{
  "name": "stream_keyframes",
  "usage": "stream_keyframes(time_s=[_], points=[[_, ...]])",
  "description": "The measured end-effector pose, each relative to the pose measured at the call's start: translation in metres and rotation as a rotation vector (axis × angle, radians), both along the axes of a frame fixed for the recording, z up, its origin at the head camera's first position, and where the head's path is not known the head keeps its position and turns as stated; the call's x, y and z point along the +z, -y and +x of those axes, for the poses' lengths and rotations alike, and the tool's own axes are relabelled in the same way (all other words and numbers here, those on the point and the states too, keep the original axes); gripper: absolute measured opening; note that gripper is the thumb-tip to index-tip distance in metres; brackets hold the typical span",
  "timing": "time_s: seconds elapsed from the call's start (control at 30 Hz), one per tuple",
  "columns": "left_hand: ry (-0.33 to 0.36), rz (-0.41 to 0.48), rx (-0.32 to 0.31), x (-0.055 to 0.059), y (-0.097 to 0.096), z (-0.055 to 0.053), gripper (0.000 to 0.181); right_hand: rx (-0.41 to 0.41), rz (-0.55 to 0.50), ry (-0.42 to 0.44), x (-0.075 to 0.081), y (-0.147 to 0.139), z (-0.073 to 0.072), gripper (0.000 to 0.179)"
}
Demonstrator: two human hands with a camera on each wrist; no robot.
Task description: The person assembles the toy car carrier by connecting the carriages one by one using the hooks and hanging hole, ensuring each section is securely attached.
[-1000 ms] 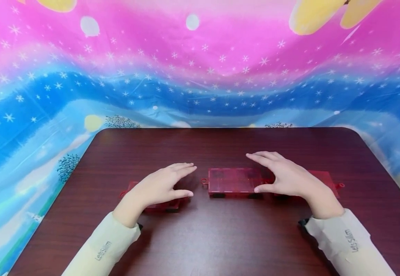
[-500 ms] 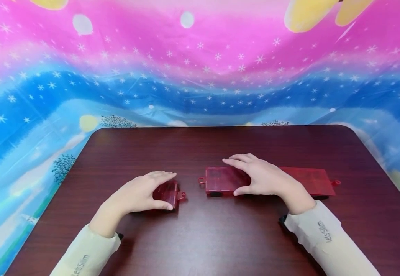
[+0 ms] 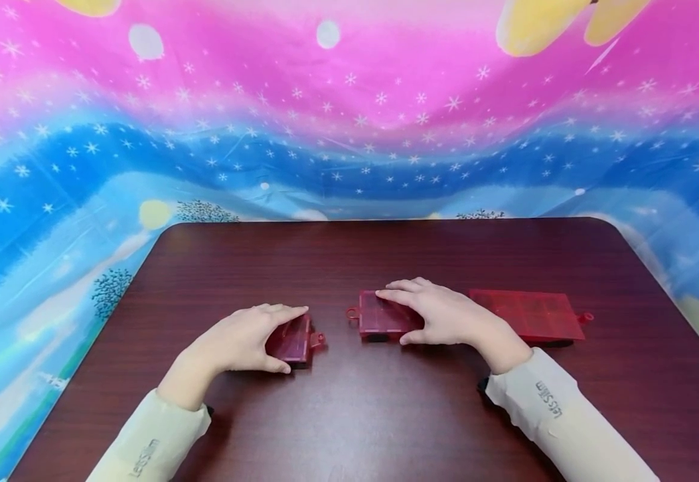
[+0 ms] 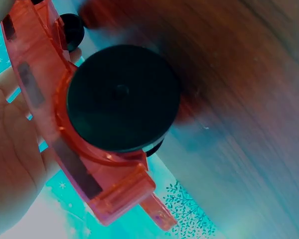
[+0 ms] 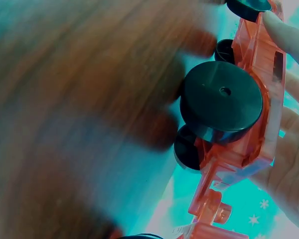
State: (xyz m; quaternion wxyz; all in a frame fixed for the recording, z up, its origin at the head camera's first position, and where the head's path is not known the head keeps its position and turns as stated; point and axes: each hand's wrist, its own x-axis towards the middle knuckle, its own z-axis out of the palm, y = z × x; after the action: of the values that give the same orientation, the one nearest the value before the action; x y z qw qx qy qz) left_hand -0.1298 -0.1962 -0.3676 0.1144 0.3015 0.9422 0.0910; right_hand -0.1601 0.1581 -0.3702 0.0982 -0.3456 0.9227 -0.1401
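Note:
My left hand grips a low, translucent red toy train car, thumb along its near side and fingers over the far side. A small coupling sticks out at the car's right end. In the left wrist view a black wheel shows on its side. My right hand holds a second red toy train car, thumb at the near edge, fingers across the top and far side. Its ring coupling points left, apart from the first car. Black wheels and a peg coupling appear in the right wrist view.
A third red toy train car stands right of my right hand, partly behind the wrist, with a hook at its right end. All are on a dark brown wooden table. A pink and blue printed cloth hangs behind.
My left hand has moved left and down onto the left car and my right hand has slid left onto the middle car. The cars look nearly still; the head view has shifted slightly.

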Motion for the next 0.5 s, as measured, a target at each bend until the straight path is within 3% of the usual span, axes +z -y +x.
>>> stream_keyframes(time_s=[0.5], points=[[0.018, -0.023, 0.006, 0.007, -0.011, -0.006, 0.092, 0.017, -0.024, 0.004, -0.001, -0.001, -0.001, 0.074]])
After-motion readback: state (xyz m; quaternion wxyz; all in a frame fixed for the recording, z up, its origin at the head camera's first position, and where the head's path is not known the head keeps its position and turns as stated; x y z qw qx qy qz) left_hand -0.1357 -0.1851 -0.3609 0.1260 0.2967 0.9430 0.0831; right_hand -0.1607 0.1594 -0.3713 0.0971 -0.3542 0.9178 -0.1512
